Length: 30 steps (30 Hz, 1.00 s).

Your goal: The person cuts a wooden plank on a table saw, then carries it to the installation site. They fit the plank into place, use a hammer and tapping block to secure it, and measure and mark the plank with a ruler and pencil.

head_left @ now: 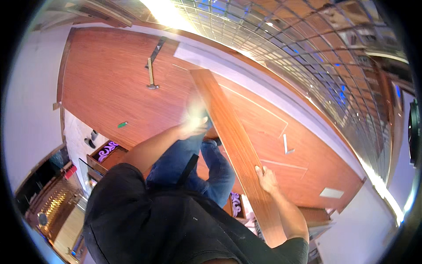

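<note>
A long, reddish-brown wooden plank [237, 136] slants across the middle, its far end over the floor and its near end by my right elbow. My right hand [267, 179] is closed on the plank's right edge, thumb on the upper face. Close to the left edge of the plank is my left hand [193, 126], in front of my knee. A pale blur covers part of it, so I cannot make out its fingers, or whether it holds something or touches the plank.
On the wood-look floor [110, 79] lie a hammer [150, 75], a dark flat tool [156, 52] and a small green-handled tool [122, 125]. A try square [286, 144] and a pale rectangular piece [332, 192] lie at right. A mirrored tile wall [307, 57] borders the far side.
</note>
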Each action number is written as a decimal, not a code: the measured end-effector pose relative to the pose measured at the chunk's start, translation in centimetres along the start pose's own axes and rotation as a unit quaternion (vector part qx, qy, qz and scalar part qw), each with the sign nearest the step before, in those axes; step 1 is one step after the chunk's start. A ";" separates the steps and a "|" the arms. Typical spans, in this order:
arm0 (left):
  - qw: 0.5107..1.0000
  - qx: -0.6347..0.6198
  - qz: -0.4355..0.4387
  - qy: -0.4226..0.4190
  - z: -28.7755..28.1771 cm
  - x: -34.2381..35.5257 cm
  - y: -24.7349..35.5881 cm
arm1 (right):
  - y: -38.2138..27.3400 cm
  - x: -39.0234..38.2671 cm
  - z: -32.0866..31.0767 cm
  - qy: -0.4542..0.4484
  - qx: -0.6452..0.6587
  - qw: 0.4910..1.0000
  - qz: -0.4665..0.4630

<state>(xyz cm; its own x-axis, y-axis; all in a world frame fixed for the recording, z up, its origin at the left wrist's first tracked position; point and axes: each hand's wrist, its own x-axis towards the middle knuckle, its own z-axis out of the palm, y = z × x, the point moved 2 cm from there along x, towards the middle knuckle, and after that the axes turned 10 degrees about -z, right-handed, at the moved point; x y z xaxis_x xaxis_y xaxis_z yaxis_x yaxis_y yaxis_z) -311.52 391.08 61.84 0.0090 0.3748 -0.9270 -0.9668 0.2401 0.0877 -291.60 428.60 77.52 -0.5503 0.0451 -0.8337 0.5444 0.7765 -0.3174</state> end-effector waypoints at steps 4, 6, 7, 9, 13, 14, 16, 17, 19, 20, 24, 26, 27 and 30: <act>0.956 -0.255 0.103 -0.099 -2.3 12.7 1.2 | -2.2 16.0 -4.4 -0.036 -0.129 0.990 -0.041; 0.941 -0.308 0.091 -0.106 -5.0 17.1 2.9 | -0.9 24.9 -4.3 -0.019 -0.170 0.981 -0.091; 0.934 -0.330 0.086 -0.109 -6.9 19.5 4.0 | -0.9 29.3 -4.0 -0.009 -0.165 0.979 -0.120; 0.947 -0.294 0.110 -0.063 -11.1 24.6 6.7 | 0.7 39.3 -2.1 0.032 -0.217 0.957 -0.188; 0.946 -0.254 0.201 0.015 -18.2 35.0 8.8 | 0.5 54.1 1.7 0.057 -0.204 0.950 -0.228; 0.944 -0.241 0.226 0.020 -20.2 37.2 9.8 | 0.1 57.2 2.7 0.070 -0.203 0.948 -0.235; 0.936 -0.264 0.228 0.041 -21.6 42.2 9.1 | 1.2 62.0 4.7 0.084 -0.210 0.947 -0.227; 0.932 -0.275 0.231 0.050 -22.2 44.6 9.1 | 1.9 63.9 5.5 0.091 -0.212 0.948 -0.219; 0.922 -0.272 0.272 0.045 -22.8 49.4 7.7 | 4.4 67.2 7.8 0.160 -0.205 0.930 -0.261; 0.916 -0.259 0.303 0.040 -22.2 50.3 9.3 | 6.5 68.2 7.5 0.240 -0.187 0.899 -0.314; 0.891 -0.328 0.296 0.109 -24.1 54.1 6.3 | 12.7 65.7 14.6 0.417 -0.057 0.863 -0.281; 0.886 -0.332 0.298 0.122 -23.0 55.5 7.7 | 21.9 65.1 18.2 0.337 0.297 0.883 -0.137; 0.886 -0.318 0.324 0.093 -22.7 55.9 10.8 | 26.3 66.9 19.3 0.299 0.490 0.813 -0.093; 0.893 -0.325 0.292 0.107 -25.4 59.3 5.8 | 26.7 64.9 25.4 0.146 0.811 0.554 0.119</act>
<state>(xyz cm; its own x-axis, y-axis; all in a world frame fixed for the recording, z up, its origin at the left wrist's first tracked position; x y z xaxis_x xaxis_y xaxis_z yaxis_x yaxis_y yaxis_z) -323.10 391.95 -1.85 -0.5269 0.0699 -0.8470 -0.7356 -0.5368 0.4132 -296.66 436.29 3.42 -0.2913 0.3076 -0.9058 0.3453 -0.8492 -0.3994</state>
